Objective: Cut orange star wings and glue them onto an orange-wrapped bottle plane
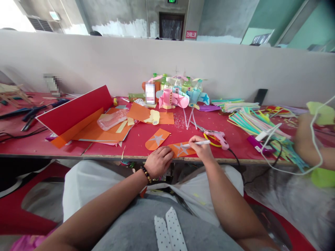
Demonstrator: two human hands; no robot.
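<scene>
A white pen (202,142) is gripped in my right hand (201,149), its tip over an orange paper piece (190,150) that bears a silvery-grey star (182,149). Bent fingers of my left hand (159,162) press on the left end of this same piece at the table's front edge. Just beyond my left hand lies a second orange piece (150,143), rounded at one end, with a similar star on it. To the right of the pen rests a pink glue gun (221,139), beside yellow-handled scissors (213,141).
Bottle planes (167,96) and a phone (150,93) stand at the back. Orange sheets (91,130), a clear plastic piece (112,119) and a red board (78,109) lie left. Pipe cleaners (259,123) and a purple power bank (259,145) are right, near another person's arm (306,139).
</scene>
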